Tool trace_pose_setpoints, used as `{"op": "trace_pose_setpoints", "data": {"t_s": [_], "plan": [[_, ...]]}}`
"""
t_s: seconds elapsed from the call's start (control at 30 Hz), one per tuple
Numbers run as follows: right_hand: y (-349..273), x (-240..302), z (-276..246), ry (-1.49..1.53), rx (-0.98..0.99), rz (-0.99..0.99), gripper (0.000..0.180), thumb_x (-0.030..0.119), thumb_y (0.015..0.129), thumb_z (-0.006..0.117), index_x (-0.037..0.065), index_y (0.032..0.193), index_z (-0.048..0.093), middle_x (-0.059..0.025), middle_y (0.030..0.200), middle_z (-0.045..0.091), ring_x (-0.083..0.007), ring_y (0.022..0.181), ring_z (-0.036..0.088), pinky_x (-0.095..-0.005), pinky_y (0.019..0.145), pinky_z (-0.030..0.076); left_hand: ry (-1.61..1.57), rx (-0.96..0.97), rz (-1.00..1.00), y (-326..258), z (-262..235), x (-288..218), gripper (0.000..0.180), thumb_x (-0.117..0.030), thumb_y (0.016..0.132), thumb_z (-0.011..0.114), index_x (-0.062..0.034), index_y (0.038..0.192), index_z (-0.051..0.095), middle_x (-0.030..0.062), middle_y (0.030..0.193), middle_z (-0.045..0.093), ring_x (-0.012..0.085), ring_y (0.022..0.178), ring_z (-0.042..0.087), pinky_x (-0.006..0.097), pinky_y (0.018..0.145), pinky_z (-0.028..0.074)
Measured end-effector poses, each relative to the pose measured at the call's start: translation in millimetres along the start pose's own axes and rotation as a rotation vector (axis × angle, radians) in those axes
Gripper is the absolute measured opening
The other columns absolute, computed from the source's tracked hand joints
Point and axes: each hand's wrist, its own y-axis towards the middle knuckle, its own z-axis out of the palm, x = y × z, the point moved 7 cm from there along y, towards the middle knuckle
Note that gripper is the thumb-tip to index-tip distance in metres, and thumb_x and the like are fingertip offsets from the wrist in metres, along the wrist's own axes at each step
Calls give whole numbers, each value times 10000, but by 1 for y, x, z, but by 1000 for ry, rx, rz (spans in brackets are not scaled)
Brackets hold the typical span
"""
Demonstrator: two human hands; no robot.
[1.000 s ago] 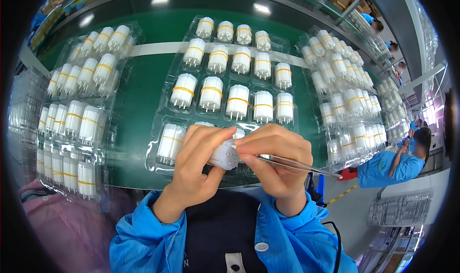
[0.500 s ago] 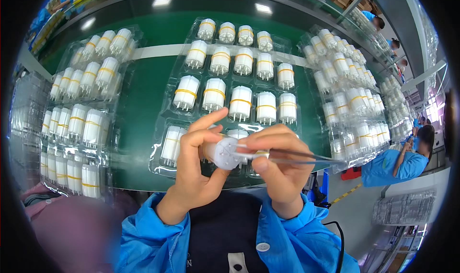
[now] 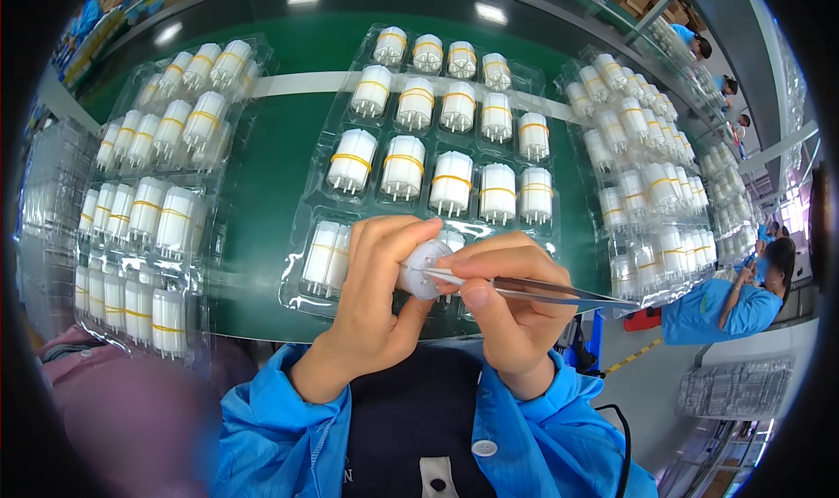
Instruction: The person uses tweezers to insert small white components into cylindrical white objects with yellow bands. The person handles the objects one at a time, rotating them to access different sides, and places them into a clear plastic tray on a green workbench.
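My left hand (image 3: 371,301) grips a small white ribbed cylinder part (image 3: 424,268), its round end turned toward me. My right hand (image 3: 516,310) pinches metal tweezers (image 3: 542,290), whose tips touch the end face of that part. Both hands hover above the near edge of a clear plastic tray (image 3: 301,275) holding several white cylinders with yellow bands (image 3: 451,182). Blue sleeves cover both forearms.
Further clear trays of the same banded white cylinders lie at the left (image 3: 144,210) and right (image 3: 651,192) on the green table (image 3: 262,175). A person in blue (image 3: 725,306) sits low at the right. Stacked empty trays (image 3: 734,389) lie beyond them.
My hands have lifted the white part slightly and turned its end toward me. The tweezer tips have come onto its end face.
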Motion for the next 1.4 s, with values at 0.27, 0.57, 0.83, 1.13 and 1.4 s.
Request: {"op": "trace_pose_setpoints", "data": {"t_s": [0.27, 0.57, 0.83, 1.13, 1.4], "plan": [[7, 7, 2, -79, 81, -79, 130, -31, 801, 712, -46, 927, 685, -169, 879, 702, -234, 785, 682, -300, 691, 537, -84, -72, -37, 0, 0, 1, 590, 89, 701, 690, 15, 1263, 527, 191, 1135, 553, 358, 1004, 525, 409, 861, 439], [5, -1, 0, 2, 52, -43, 127, -40, 802, 715, -46, 925, 684, -167, 866, 700, -232, 777, 678, -296, 670, 525, -76, -56, -71, -1, 1, 2, 577, 82, 734, 682, 26, 1283, 515, 194, 1156, 535, 328, 1023, 532, 380, 858, 455], [5, -4, -1, 23, 61, -16, 124, -41, 805, 708, -50, 926, 682, -174, 876, 699, -235, 783, 675, -298, 680, 524, -66, -70, -54, 1, 0, 1, 594, 83, 706, 698, 21, 1272, 529, 192, 1135, 555, 354, 994, 527, 405, 844, 441], [7, -2, 0, 15, 71, -14, 121, -53, 796, 701, -53, 916, 687, -174, 866, 703, -232, 772, 676, -299, 678, 526, -73, -68, -79, 0, 0, 1, 604, 98, 703, 675, 22, 1282, 523, 194, 1132, 553, 355, 994, 525, 406, 854, 436], [12, 5, -1, -11, 154, -94, 128, -73, 774, 697, -56, 900, 692, -168, 872, 710, -239, 785, 685, -313, 705, 544, -73, -28, -40, 0, 1, 0, 636, 108, 690, 662, 21, 1301, 509, 189, 1136, 542, 353, 993, 520, 401, 852, 434]]}}
